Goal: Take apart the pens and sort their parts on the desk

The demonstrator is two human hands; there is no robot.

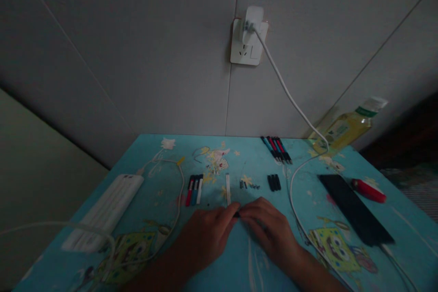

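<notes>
Over a turquoise cartoon-printed surface [311, 200], our left hand [214, 228] and right hand [268, 226] hold a small black cylindrical piece [237, 214] between them, grip narrow, apparently fitting it; next likely calls for steady alignment.

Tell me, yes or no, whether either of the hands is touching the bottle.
No, the left hand and right hand meet at a small black piece, well apart from the bottle.
</notes>
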